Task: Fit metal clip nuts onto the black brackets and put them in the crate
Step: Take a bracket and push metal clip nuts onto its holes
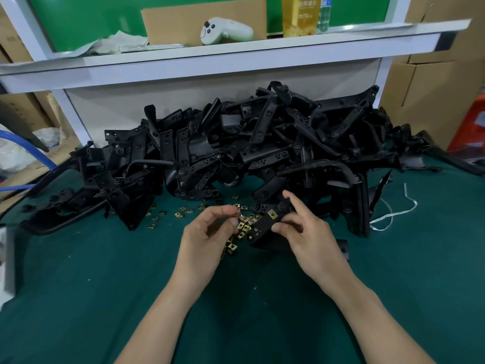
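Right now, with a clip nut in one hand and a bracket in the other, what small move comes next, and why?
Probably slide the clip nut pinched by the left hand onto the bracket the right hand holds: one fitted nut shows, lower holes look bare.

a black bracket (262, 229) sits tilted, one brassy clip nut (271, 214) clipped on it; loose clip nuts (245, 227) lie scattered just beside it, a big heap of brackets (249, 143) behind.

L hand (207, 240) & R hand (307, 239) bare, forearms (168, 311) bare to frame edge, nails cut short
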Demonstrator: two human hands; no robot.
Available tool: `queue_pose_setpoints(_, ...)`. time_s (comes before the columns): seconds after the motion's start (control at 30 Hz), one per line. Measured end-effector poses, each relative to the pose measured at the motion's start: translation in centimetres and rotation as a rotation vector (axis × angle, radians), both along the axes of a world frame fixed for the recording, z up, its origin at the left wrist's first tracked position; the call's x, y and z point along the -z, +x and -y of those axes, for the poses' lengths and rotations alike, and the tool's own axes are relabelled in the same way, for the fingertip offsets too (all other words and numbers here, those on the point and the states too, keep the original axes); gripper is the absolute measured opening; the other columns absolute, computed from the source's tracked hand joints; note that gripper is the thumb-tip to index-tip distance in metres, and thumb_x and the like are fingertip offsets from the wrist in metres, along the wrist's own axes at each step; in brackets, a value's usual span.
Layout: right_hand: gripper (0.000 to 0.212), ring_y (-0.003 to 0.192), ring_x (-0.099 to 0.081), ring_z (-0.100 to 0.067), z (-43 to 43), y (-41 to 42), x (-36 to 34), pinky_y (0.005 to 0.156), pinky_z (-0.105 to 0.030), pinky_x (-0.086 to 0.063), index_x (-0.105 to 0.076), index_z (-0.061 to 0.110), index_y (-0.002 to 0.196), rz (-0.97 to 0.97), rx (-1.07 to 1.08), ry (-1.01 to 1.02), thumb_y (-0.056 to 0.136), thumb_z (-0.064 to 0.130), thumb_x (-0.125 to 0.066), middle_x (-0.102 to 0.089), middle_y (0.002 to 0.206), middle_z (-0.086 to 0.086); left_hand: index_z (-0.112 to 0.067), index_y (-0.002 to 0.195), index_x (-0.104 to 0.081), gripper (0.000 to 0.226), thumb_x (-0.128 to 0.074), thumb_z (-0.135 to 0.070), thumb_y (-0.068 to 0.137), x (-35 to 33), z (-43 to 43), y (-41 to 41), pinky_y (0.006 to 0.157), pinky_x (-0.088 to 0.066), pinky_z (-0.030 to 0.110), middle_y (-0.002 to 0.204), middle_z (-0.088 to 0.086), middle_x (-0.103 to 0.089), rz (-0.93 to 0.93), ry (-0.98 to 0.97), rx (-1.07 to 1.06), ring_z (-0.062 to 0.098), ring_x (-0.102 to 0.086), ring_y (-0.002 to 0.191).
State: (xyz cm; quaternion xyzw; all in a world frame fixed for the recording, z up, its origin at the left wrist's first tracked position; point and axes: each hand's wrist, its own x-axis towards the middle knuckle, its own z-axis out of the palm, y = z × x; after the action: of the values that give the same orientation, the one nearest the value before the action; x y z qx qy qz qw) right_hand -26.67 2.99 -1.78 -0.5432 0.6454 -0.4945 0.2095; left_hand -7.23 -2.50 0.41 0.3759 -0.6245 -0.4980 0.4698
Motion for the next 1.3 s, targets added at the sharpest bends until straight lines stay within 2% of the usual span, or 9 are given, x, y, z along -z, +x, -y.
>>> queue_pose_setpoints(0.27, 0.067, 0.087, -0.062, 0.001, 0.0, 0.0, 0.0, 0.078, -0.003, -0.038, -0.033, 0.036, 0.155, 0.005, -0.003, -0.001, 0.097, 0.029, -0.066, -0.068, 0.096, 0.033, -0.026, 0.101, -0.073, 0.020, -0.066, -0.009, 0.096, 0.1, 0.1, 0.1, 0.075, -0.049, 0.011, 0.090, -0.007, -0.074, -0.005, 0.005, 0.006, 0.005, -0.068, 0.081)
queue_pose_setpoints(0.43, 0.067, 0.078, -0.061, 0.002, -0.1, 0.0, -0.1, 0.075, -0.006, -0.039, -0.033, 0.035, 0.155, -0.001, -0.008, -0.008, 0.096, 0.030, -0.065, -0.068, 0.096, 0.031, -0.028, 0.099, -0.073, 0.021, -0.066, -0.008, 0.096, 0.2, 0.1, 0.0, 0.076, -0.049, 0.011, 0.089, -0.008, -0.074, -0.015, 0.003, 0.013, 0.005, -0.068, 0.081)
queue_pose_setpoints(0.6, 0.067, 0.093, -0.060, 0.008, -0.1, 0.0, -0.2, 0.080, -0.002, -0.036, -0.032, 0.036, 0.155, 0.001, -0.005, 0.005, 0.096, 0.032, -0.065, -0.067, 0.097, 0.034, -0.032, 0.097, -0.074, 0.025, -0.066, -0.009, 0.096, 0.1, 0.0, 0.0, 0.076, -0.050, 0.012, 0.089, -0.007, -0.075, -0.007, 0.004, 0.012, 0.006, -0.068, 0.082)
queue_pose_setpoints(0.73, 0.067, 0.088, -0.060, 0.007, -0.1, 0.0, -0.1, 0.079, -0.003, -0.036, -0.032, 0.036, 0.155, -0.008, -0.001, 0.005, 0.097, 0.032, -0.064, -0.066, 0.096, 0.035, -0.031, 0.102, -0.074, 0.023, -0.062, -0.012, 0.099, 0.1, 0.0, -0.1, 0.075, -0.052, 0.014, 0.097, -0.004, -0.077, -0.026, 0.029, -0.006, 0.009, -0.069, 0.084)
queue_pose_setpoints(0.87, 0.067, 0.088, -0.060, 0.004, -0.1, 0.0, -0.1, 0.080, -0.003, -0.036, -0.032, 0.036, 0.155, -0.010, -0.004, 0.012, 0.097, 0.033, -0.064, -0.067, 0.096, 0.034, -0.019, 0.109, -0.072, 0.017, -0.057, -0.014, 0.102, 0.1, 0.4, -0.2, 0.068, -0.055, 0.018, 0.093, 0.001, -0.077, -0.179, 0.176, -0.005, 0.010, -0.067, 0.077)
queue_pose_setpoints(1.03, 0.068, 0.085, -0.062, -0.002, 0.0, 0.0, -0.2, 0.080, -0.008, -0.040, -0.031, 0.037, 0.156, -0.025, -0.007, 0.019, 0.097, 0.035, -0.064, -0.068, 0.097, 0.030, -0.014, 0.111, -0.071, 0.017, -0.058, -0.019, 0.101, -0.1, 0.9, 0.5, 0.071, -0.057, 0.023, 0.094, -0.001, -0.071, -0.469, 0.477, 0.154, 0.009, -0.064, 0.077)
queue_pose_setpoints(1.13, 0.068, 0.079, -0.061, -0.007, 0.0, -0.1, -0.1, 0.079, -0.012, -0.042, -0.031, 0.037, 0.156, -0.021, -0.009, 0.020, 0.097, 0.034, -0.064, -0.068, 0.096, 0.029, -0.014, 0.112, -0.068, 0.016, -0.058, -0.018, 0.100, -0.2, 1.2, 0.8, 0.070, -0.057, 0.023, 0.093, -0.003, -0.069, -0.543, 0.549, 0.184, 0.008, -0.064, 0.074)
queue_pose_setpoints(1.3, 0.068, 0.079, -0.062, -0.008, 0.0, -0.1, 0.0, 0.079, -0.010, -0.042, -0.030, 0.038, 0.156, -0.018, -0.007, 0.025, 0.097, 0.034, -0.064, -0.068, 0.096, 0.029, -0.016, 0.108, -0.071, 0.015, -0.061, -0.018, 0.097, -0.1, 1.4, 0.9, 0.069, -0.057, 0.024, 0.092, -0.006, -0.067, -0.634, 0.639, 0.194, 0.007, -0.064, 0.073)
